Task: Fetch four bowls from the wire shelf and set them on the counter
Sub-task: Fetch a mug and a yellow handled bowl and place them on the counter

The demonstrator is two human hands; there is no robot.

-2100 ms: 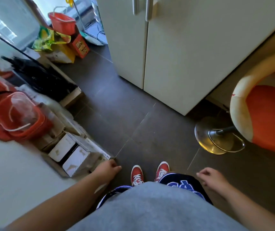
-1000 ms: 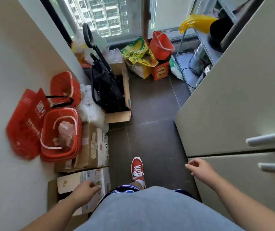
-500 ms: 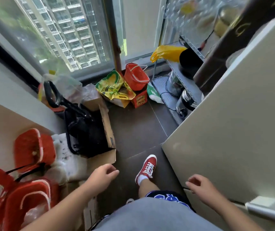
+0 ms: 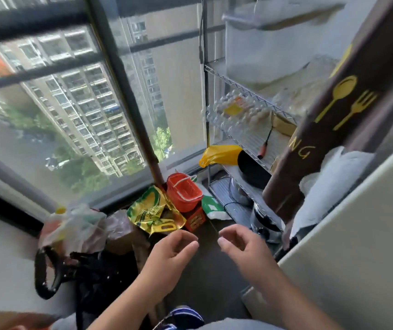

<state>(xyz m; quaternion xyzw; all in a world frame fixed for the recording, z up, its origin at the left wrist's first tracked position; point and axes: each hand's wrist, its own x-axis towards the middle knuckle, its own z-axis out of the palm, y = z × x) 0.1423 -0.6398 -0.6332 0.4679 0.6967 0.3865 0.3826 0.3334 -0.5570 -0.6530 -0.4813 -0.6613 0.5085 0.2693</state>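
The wire shelf (image 4: 245, 91) stands at the right by the window, its tiers holding a clear egg carton (image 4: 235, 113), a large white tub (image 4: 269, 46), a black pot (image 4: 252, 170) and metal cookers (image 4: 264, 222) low down. No bowls can be picked out; the image is blurred. My left hand (image 4: 171, 253) and my right hand (image 4: 240, 246) hover side by side in front of me, below the shelf, fingers loosely curled and holding nothing.
A pale cabinet side (image 4: 357, 234) fills the right. A brown box with yellow spoon and fork print (image 4: 328, 120) leans there. A red basket (image 4: 183, 191), a yellow-green bag (image 4: 152, 213), plastic bags (image 4: 76, 229) and a black folded cart (image 4: 76, 265) crowd the floor.
The view has tilted up from the floor toward the window and wire shelf. Both hands have risen and come closer together in front of me.
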